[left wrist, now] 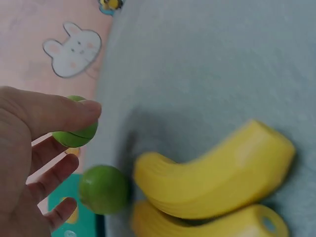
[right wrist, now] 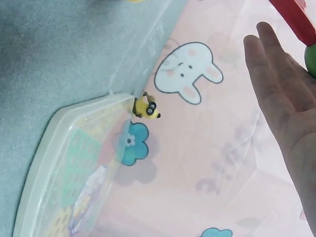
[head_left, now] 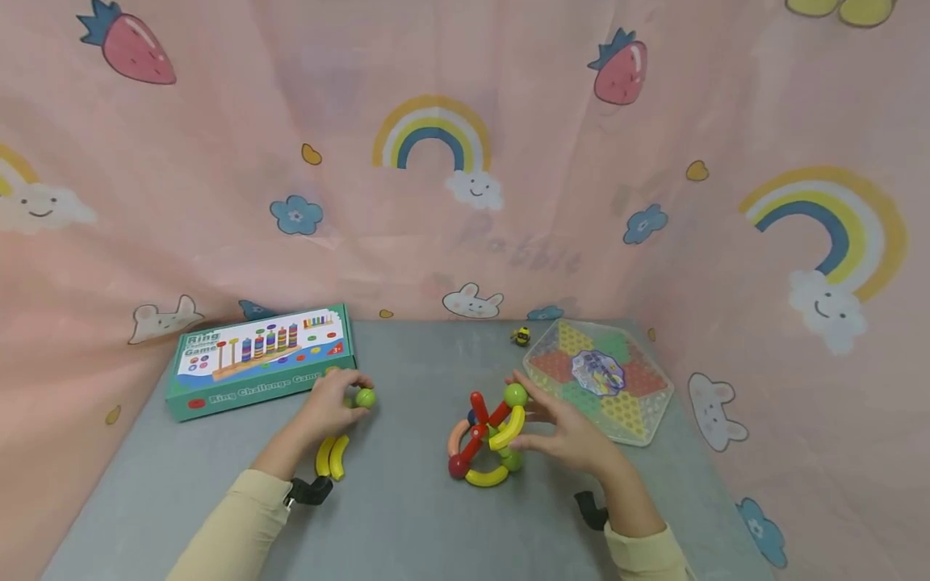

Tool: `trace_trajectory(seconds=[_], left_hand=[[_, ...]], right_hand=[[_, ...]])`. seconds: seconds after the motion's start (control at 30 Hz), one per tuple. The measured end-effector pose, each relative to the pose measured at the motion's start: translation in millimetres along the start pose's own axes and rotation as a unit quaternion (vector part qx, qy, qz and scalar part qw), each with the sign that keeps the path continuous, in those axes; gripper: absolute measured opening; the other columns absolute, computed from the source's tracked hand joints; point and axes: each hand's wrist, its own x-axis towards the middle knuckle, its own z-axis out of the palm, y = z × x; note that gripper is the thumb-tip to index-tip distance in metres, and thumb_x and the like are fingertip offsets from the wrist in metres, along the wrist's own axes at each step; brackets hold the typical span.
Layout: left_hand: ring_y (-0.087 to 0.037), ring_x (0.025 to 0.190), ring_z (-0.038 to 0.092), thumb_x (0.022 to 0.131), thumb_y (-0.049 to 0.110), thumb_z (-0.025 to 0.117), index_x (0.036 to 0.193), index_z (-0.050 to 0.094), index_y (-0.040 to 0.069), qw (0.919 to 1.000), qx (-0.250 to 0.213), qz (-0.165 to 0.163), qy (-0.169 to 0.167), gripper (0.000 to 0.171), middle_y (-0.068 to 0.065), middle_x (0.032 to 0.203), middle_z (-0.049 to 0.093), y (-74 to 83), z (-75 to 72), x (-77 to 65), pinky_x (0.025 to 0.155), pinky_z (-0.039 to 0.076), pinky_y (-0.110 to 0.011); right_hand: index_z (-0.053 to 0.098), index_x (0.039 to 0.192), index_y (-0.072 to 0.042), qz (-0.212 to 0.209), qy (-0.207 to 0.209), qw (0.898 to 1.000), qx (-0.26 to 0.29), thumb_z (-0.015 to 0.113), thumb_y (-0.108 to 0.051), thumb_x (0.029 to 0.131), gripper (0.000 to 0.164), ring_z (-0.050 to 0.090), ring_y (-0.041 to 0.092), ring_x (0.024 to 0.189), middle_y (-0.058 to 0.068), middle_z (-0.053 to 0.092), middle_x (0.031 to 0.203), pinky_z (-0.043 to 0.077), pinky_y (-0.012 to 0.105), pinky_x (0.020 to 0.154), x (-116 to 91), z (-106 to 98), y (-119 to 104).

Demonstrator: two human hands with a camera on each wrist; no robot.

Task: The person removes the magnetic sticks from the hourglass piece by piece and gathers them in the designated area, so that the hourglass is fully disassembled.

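Note:
My left hand pinches a green ball between thumb and fingers, just above the table. A second green ball lies beneath, apart from the fingers. Closer to me are two yellow curved magnetic sticks, side by side. My right hand holds the right side of a magnetic stick-and-ball construction, fingers by its upper green ball and thumb near a yellow curved stick. Red straight sticks, a dark red ball and other curved sticks form the rest. The right wrist view cuts off most of it.
A green Ring Challenge Game box lies at the back left. At the back right is a clear-lidded game board, with a small bee figure beside it. A printed pink cloth hangs behind the grey table.

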Motion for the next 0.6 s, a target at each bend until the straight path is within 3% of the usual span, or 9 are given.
trace_trajectory(seconds=[0.3, 0.5, 0.6], left_hand=[[-0.031, 0.108, 0.056, 0.08, 0.01, 0.083, 0.111, 0.069, 0.01, 0.9994, 0.003, -0.019, -0.03, 0.033, -0.008, 0.111, 0.068, -19.9, 7.2, 0.9, 0.103, 0.032, -0.064], [-0.028, 0.105, 0.056, 0.081, 0.01, 0.082, 0.11, 0.069, 0.011, 0.9988, 0.013, -0.033, -0.033, 0.031, -0.006, 0.109, 0.068, -18.9, 11.1, 2.5, 0.098, 0.037, -0.059], [-0.03, 0.111, 0.054, 0.08, 0.01, 0.082, 0.115, 0.069, 0.011, 0.9989, 0.022, -0.03, -0.029, 0.038, -0.007, 0.115, 0.067, -16.4, 12.0, 3.6, 0.099, 0.036, -0.058]], right_hand=[[0.019, 0.162, -0.021, -0.012, -0.005, 1.0, -0.013, 0.08, -0.026, 0.087, 0.097, 0.058, 0.034, 0.129, 0.011, 0.034, 0.162, 0.046, 0.053, 0.106, 2, -2, -4], [0.02, 0.162, -0.021, -0.003, -0.001, 1.0, -0.016, 0.08, -0.028, 0.086, 0.097, 0.058, 0.034, 0.13, 0.01, 0.035, 0.162, 0.046, 0.053, 0.106, 1, -2, -6], [0.02, 0.162, -0.022, 0.001, -0.001, 1.0, -0.016, 0.08, -0.03, 0.086, 0.097, 0.057, 0.035, 0.13, 0.01, 0.035, 0.163, 0.045, 0.055, 0.106, 0, -3, -5]])
